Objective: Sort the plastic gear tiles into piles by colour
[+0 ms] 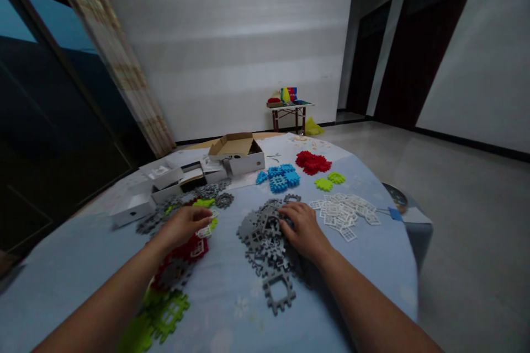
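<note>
My left hand is closed in a pinch, with a small white lattice piece at its fingertips. Beneath and beside it lie red toothed building plates and green ones, partly hidden by my forearm. My right hand rests on the right side of a heap of grey toothed building plates, thumb and fingers apart. Its palm hides part of that heap. A square grey frame piece sits at the heap's near end.
White lattice pieces are spread at the right. Beyond are red plates, green plates and blue plates. An open cardboard box and smaller white boxes stand at the back left of the round table.
</note>
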A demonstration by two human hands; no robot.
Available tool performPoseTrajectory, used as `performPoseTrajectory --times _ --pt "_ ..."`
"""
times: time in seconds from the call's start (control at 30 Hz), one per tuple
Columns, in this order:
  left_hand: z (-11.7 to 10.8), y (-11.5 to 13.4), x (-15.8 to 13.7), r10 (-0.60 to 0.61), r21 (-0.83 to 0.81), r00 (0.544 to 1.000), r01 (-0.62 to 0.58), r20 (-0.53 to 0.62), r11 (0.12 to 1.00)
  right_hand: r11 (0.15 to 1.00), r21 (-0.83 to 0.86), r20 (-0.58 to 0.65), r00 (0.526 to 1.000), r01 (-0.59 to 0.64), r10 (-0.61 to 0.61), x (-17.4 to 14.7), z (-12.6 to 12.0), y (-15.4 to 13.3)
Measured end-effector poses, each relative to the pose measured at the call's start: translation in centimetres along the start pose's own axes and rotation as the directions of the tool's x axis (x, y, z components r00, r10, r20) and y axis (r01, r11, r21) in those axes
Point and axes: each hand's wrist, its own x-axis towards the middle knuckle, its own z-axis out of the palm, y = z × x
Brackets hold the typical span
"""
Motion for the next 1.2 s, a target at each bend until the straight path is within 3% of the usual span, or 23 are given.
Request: performPoseTrajectory --times 0.27,0.43,0.67,0.77,0.83,0.9,1.0,1.07,1.2 --pt "1.3 -0.4 -2.2 0.028 0.404 1.0 -0.031 0.013 0.914 0.999 -0.036 0.007 1.0 0.025 -0.024 -0.1 0.5 0.8" --pt "1.9 0.2 -2.0 -0.01 0.507 0.999 0.024 -0.031 0.861 1.0 -0.022 0.012 1.0 0.008 -0.007 -0.1 0.5 0.7" --pt "0.8 -0.8 -1.7 0.021 0.46 0.999 0.001 -0.042 0.888 1.0 -0.009 -0.012 1.0 -0.025 0.025 -0.1 0.0 0.0" --pt "0.1 -0.2 -1.5 -0.012 0.158 0.979 0.045 -0.206 0.986 1.0 -0.002 -0.015 1.0 -0.025 0.025 -0.1 -0.1 -0.2" --pt "0.0 1.3 -1.3 -0.125 -0.123 0.964 0.098 -0.236 0.988 1.0 0.002 -0.016 1.0 -0.024 0.024 0.0 0.0 -0.2" --pt "0.6 3.5 -1.0 -0.187 -0.282 0.971 0.14 -0.147 0.949 1.0 0.004 -0.016 1.0 -0.025 0.025 0.1 0.1 -0.2" --pt "2.5 7.8 0.0 -0.066 -0.344 0.995 0.086 0.068 0.935 1.0 0.009 -0.019 0.999 -0.028 0.028 0.1 0.0 -0.2" --pt "4.3 11.0 1.0 0.049 -0.366 0.98 0.026 0.194 0.93 1.0 0.011 -0.021 0.999 -0.03 0.03 0.1 -0.1 -0.3" --pt "8.5 17.2 3.1 0.2 -0.447 0.949 -0.073 0.243 0.892 0.998 0.01 -0.006 0.998 -0.061 0.061 0.2 -0.2 -0.3"
